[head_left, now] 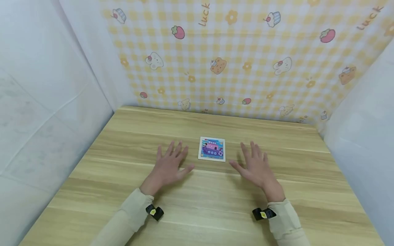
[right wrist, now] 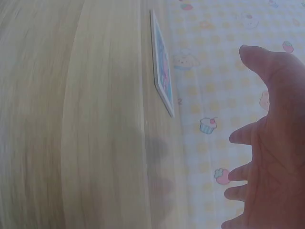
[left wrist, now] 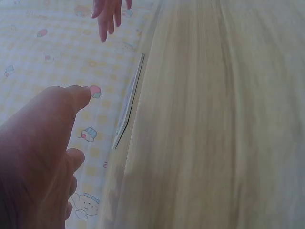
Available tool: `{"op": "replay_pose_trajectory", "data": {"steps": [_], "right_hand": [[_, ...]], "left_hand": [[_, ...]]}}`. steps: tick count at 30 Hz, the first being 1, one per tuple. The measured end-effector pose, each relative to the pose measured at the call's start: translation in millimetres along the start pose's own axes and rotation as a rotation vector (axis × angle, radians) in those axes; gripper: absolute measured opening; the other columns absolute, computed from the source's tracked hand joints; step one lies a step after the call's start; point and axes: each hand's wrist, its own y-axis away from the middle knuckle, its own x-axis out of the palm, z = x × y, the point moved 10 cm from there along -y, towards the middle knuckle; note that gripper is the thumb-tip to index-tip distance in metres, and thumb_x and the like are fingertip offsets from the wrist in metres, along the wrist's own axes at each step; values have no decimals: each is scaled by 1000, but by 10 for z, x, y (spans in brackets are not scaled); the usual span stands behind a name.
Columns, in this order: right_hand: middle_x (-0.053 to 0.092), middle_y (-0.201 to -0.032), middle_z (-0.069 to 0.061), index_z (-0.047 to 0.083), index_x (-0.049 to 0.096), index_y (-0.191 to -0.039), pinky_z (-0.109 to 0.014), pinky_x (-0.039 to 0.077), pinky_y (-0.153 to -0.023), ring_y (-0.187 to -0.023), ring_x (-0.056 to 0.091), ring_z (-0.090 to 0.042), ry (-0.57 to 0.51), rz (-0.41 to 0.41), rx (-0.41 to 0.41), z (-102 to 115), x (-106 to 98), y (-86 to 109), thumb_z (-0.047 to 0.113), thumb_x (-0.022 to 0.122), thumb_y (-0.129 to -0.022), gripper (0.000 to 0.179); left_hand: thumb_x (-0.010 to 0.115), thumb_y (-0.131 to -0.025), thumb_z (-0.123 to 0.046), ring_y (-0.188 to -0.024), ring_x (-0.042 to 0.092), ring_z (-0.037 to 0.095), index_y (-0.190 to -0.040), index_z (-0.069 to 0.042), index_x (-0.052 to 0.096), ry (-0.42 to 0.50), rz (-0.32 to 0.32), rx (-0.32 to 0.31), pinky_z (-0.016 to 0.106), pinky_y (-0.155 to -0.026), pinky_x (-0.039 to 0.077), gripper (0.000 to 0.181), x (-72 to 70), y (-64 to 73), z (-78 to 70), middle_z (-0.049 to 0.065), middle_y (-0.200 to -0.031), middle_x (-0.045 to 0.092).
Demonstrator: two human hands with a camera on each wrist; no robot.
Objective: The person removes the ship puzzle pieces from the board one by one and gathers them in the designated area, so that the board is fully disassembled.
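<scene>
A square picture puzzle (head_left: 211, 149) with a white border lies flat on the wooden table; its picture is a pink and purple ship on blue. My left hand (head_left: 168, 168) is to the left of it, palm down with spread fingers, holding nothing. On the other side my right hand (head_left: 255, 167) has its fingers spread as well and holds nothing. Neither hand touches the square. Both wrist views show the puzzle (left wrist: 129, 102) edge-on, as a thin board (right wrist: 162, 67). Whether its picture is made of separate pieces is too small to tell.
The wooden table (head_left: 197, 205) runs back to a yellow checked cloth (head_left: 234, 82) with cartoon prints. White sheets hang at the left (head_left: 55, 102) and right (head_left: 366, 112). Each sleeved wrist wears a black strap, one on the left (head_left: 155, 212) and one on the right (head_left: 264, 214).
</scene>
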Motion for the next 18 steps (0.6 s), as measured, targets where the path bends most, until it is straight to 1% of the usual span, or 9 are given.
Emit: {"op": "replay_pose_trajectory", "data": {"steps": [3, 7, 13, 18], "right_hand": [[6, -168, -32, 5, 21, -165, -81, 5, -115, -153, 6, -56, -15, -2, -15, 76, 39, -48, 65, 48, -101, 92], [6, -169, -30, 6, 21, -165, -80, 5, -116, -154, 6, -53, -34, -1, -23, 133, 121, -100, 65, 50, -100, 92], [6, -170, -27, 9, 21, -166, -78, 5, -118, -155, 6, -51, -70, 5, -46, 257, 236, -203, 65, 52, -100, 92], [9, -169, -28, 8, 21, -166, -75, 5, -119, -155, 7, -51, -106, 16, -57, 346, 320, -290, 64, 53, -99, 93]], "left_hand": [[43, -101, -69, -156, 14, 43, -164, -16, 32, -4, -21, 13, 79, -117, 1, 83, 13, -12, -34, 14, -170, 22], [44, -102, -66, -156, 16, 43, -163, -15, 33, 11, -37, 34, 80, -116, 5, 81, 90, -55, -99, 14, -170, 23], [40, -102, -68, -157, 15, 40, -164, -17, 31, 21, -25, 44, 77, -118, 4, 81, 161, -141, -194, 12, -170, 21], [36, -101, -71, -157, 13, 39, -164, -18, 30, 32, -9, 59, 75, -119, 4, 82, 215, -223, -277, 11, -171, 20]]}}
